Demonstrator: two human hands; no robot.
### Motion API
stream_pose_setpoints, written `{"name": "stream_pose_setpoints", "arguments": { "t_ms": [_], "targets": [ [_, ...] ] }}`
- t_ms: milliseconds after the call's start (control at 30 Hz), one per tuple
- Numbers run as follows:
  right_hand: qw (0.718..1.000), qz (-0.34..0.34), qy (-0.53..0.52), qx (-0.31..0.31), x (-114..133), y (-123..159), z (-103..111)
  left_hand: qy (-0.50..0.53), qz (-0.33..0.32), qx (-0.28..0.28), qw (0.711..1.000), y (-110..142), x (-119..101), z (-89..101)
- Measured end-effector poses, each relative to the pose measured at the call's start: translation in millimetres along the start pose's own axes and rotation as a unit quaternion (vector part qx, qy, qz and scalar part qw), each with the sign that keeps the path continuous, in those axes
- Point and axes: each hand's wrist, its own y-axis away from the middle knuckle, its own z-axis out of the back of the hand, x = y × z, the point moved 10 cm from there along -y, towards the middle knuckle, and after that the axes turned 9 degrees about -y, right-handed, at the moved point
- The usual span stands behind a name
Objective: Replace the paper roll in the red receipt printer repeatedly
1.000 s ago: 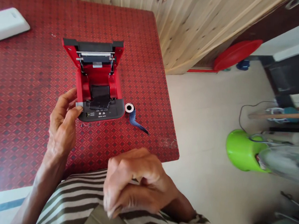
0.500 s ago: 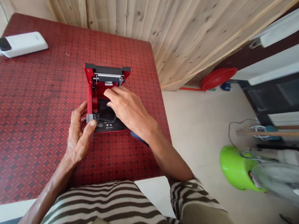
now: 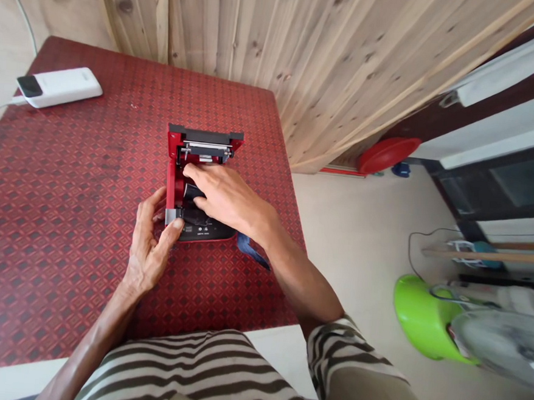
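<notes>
Open red-and-black printer (image 3: pixel 219 231): standing on the tabletop (image 3: pixel 78 211), just right of the left grip (image 3: pixel 146 255), which is clasping its near corner. Black roll (image 3: pixel 191 191): lying seemingly crosswise beneath the right grip (image 3: pixel 226 197), hold unclear.

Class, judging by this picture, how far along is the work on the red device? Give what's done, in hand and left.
Looks done: the lid of the red device stands open. In hand: the right hand is inside, around a dark roll; the left hand grips the near corner. Left, probably: closing the raised lid.
</notes>
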Motion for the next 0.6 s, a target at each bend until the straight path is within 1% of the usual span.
{"name": "stream_pose_setpoints", "arguments": {
  "t_ms": [67, 133, 200, 233, 267, 300, 367, 433, 467, 533, 567, 600],
  "targets": [
    [0.999, 0.011, -0.019, -0.042, 2.0, 10.7, 7.2, 0.005, 0.001, 0.003, 1.000, -0.2, 0.2, -0.5],
    [0.993, 0.042, -0.058, -0.091, 6.3, 28.4, 19.4, 0.003, 0.001, 0.004, 1.000, -0.1, -0.1, -0.5],
    [0.980, 0.077, -0.118, -0.143, 5.6, 52.0, 36.4, -0.003, 0.000, 0.002, 1.000, 0.1, -0.5, 0.0],
    [0.969, 0.086, -0.151, -0.174, -0.4, 64.4, 46.2, -0.006, 0.001, 0.001, 1.000, 0.2, -0.7, 0.1],
    [0.957, 0.084, -0.183, -0.208, -11.5, 75.7, 55.6, -0.008, 0.001, 0.000, 1.000, 0.3, -0.9, 0.3],
    [0.943, 0.069, -0.214, -0.247, -28.1, 85.5, 63.9, -0.010, 0.000, -0.001, 1.000, 0.2, -1.3, 0.3],
    [0.909, 0.020, -0.267, -0.320, -70.9, 97.4, 70.3, -0.013, -0.003, 0.000, 1.000, -0.3, -2.1, 0.3],
    [0.861, -0.016, -0.330, -0.387, -114.3, 99.6, 62.5, -0.014, -0.007, -0.001, 1.000, -1.0, -3.3, 0.9],
    [0.834, -0.029, -0.360, -0.417, -133.7, 98.2, 54.1, -0.015, -0.011, -0.003, 1.000, -1.5, -4.1, 1.2],
    [0.787, -0.066, -0.406, -0.460, -165.4, 91.8, 30.1, -0.015, -0.021, -0.007, 1.000, -2.5, -6.4, 1.9],
    [0.773, -0.087, -0.417, -0.470, -175.6, 87.7, 17.0, -0.016, -0.026, -0.009, 0.999, -3.1, -7.6, 2.1],
    [0.773, -0.104, -0.423, -0.460, -180.8, 80.7, 3.4, -0.018, -0.031, -0.011, 0.999, -3.7, -8.5, 2.3]
  ]
}}
